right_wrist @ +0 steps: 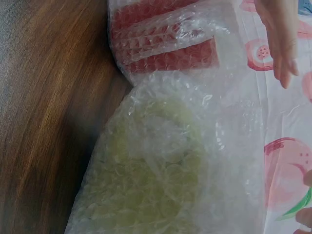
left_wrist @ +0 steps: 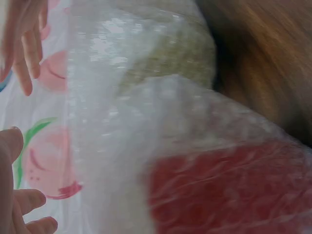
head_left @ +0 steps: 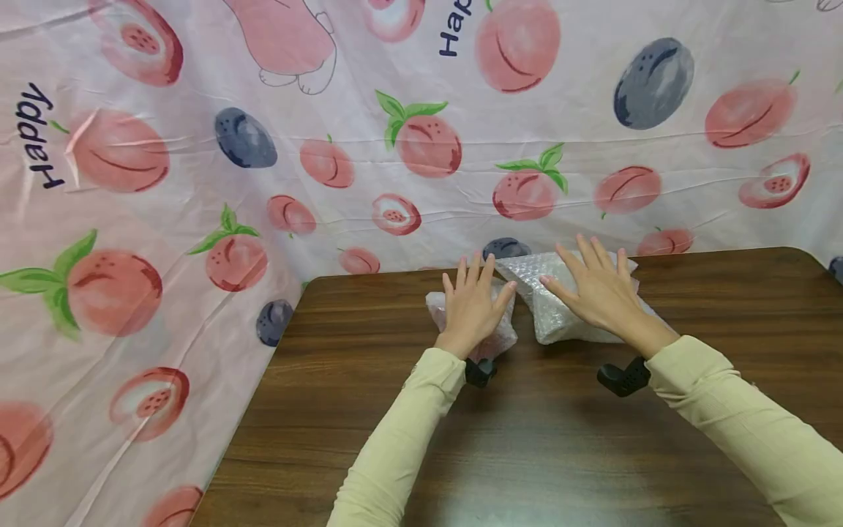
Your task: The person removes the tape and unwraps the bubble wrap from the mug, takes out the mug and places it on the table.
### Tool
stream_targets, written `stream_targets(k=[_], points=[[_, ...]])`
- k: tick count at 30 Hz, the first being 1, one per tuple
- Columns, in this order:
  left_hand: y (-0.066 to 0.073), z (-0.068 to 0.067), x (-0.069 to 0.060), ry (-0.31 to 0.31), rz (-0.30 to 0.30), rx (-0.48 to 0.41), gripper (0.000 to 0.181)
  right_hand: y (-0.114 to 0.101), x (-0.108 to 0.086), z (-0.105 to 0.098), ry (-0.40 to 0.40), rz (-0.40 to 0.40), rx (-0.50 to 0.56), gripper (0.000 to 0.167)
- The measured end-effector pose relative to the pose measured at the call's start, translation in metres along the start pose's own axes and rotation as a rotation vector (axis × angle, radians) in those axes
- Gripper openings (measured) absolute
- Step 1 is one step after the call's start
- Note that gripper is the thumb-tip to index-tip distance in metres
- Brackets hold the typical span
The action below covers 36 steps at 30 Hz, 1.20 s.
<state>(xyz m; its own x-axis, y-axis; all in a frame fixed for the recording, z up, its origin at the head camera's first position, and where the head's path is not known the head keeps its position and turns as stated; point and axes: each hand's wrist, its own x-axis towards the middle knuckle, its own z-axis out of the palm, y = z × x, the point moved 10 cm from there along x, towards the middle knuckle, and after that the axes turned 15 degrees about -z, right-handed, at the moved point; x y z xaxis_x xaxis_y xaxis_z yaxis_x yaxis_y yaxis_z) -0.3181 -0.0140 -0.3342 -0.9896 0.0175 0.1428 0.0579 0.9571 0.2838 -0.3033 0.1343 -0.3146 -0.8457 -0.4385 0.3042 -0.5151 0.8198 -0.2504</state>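
2 hands (head_left: 598, 293) (fingers spread) over 2 bubble-wrapped packages (head_left: 556, 319).

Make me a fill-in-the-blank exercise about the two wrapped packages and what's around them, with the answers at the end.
In the wrist views, the smaller package, near the left hand, has ____ contents.
The larger package lies nearest the ____ hand.
Both packages are in clear ____ wrap.
The backdrop reads ____ at far left.

Missing words: red; right; bubble; Happy.

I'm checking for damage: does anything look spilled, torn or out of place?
Nothing stands out. The bubble-wrapped red package and greenish package lie side by side on the table; no spill or obvious tear shows.
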Motion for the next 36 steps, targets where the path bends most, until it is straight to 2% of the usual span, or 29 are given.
stream_targets(k=[7,13,28,36], points=[[-0.009,-0.026,-0.002,0.032,0.048,-0.196,0.060,-0.010,-0.001,-0.012,0.113,-0.049,0.006,0.066],[-0.022,-0.040,-0.005,0.058,0.097,-0.337,0.058,-0.018,-0.003,-0.017,0.140,-0.073,0.004,0.064],[-0.053,-0.054,-0.013,0.171,0.172,-0.473,0.047,-0.024,-0.010,-0.018,0.159,-0.113,0.035,0.061],[-0.062,-0.055,-0.017,0.235,0.227,-0.492,0.044,-0.026,-0.012,-0.015,0.186,-0.134,0.053,0.060]])
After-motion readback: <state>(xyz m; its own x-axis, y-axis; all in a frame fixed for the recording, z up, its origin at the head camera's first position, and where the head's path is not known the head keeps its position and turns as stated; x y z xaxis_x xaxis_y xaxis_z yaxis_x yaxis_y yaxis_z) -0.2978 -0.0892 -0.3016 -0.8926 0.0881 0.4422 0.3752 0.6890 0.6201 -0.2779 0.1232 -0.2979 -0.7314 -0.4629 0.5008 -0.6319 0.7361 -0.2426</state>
